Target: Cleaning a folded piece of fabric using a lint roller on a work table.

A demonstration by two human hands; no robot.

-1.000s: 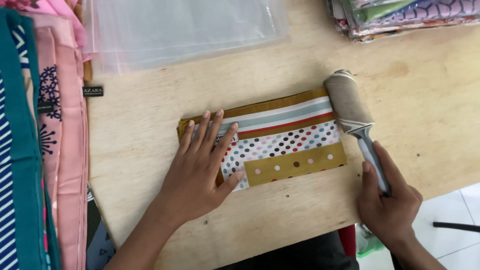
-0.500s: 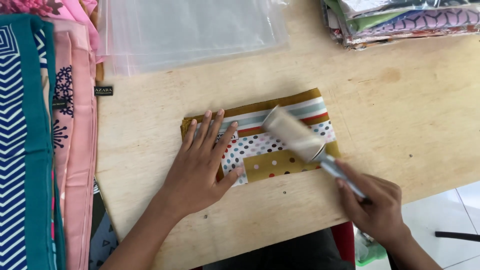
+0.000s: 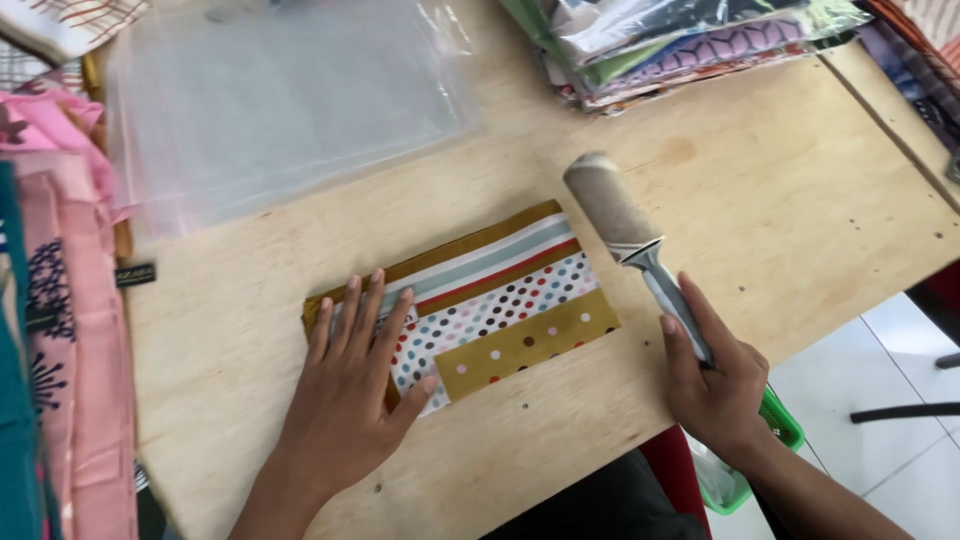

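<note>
While my left hand (image 3: 350, 400) lies flat on the folded scarf (image 3: 480, 300) mid-table and my right hand (image 3: 715, 385) grips the lint roller (image 3: 615, 215), sticky paper could drag the folds open.

One folded scarf (image 3: 470, 300), one lint roller (image 3: 625, 235), two hands, one clear plastic bag (image 3: 280, 100), two stacks of fabric.

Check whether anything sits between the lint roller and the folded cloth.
Nothing visible does. The lint roller, held by the right hand, sits at the folded cloth's right end, with only bare table around it. The left hand lies flat on the cloth's other end.
</note>
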